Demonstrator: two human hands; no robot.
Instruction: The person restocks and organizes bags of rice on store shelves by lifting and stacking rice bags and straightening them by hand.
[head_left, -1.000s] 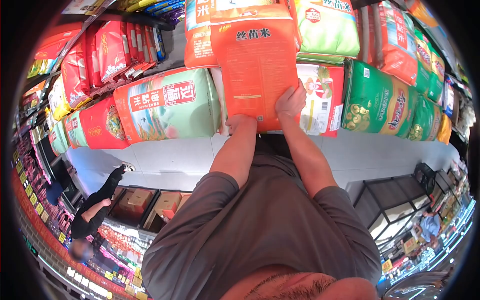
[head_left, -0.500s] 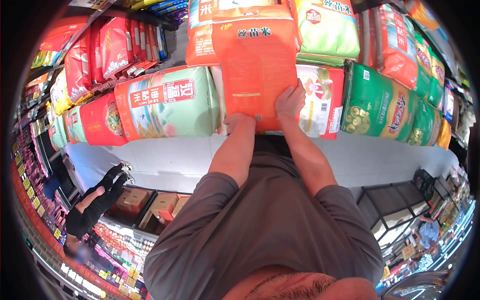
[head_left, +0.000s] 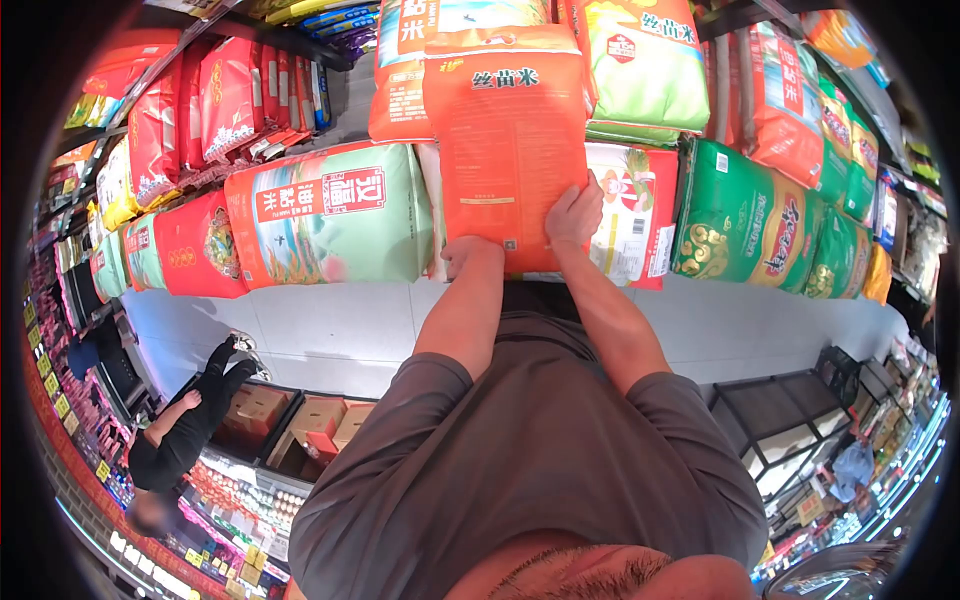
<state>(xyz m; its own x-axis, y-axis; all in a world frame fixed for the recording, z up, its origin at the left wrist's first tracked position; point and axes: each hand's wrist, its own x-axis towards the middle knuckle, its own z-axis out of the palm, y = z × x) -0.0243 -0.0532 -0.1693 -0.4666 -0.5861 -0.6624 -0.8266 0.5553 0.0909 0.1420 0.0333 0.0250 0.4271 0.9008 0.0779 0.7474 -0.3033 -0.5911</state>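
An orange-red bag of rice (head_left: 512, 150) stands upright in front of my chest, its printed panel facing me. My left hand (head_left: 472, 256) grips its lower left edge with curled fingers, some hidden from sight. Higher up, on the lower right side, my right hand (head_left: 576, 212) is closed on the bag's edge. Behind the bag's right side shows a white and red bag (head_left: 630, 215). To the left lies a pale green and orange rice bag (head_left: 335, 215), and a lime green bag (head_left: 645, 70) sits further back on the right.
Green rice bags (head_left: 755, 215) continue the row on the right, and a red bag (head_left: 190, 245) on the left. Behind me are cartons (head_left: 320, 420), a black rack (head_left: 785, 400) and a person in black (head_left: 180, 430). Grey floor (head_left: 320, 325) lies between.
The whole view has shifted slightly, with the row of bags a little lower. Both hands stay on the orange-red rice bag, and more of the bag behind its top edge shows.
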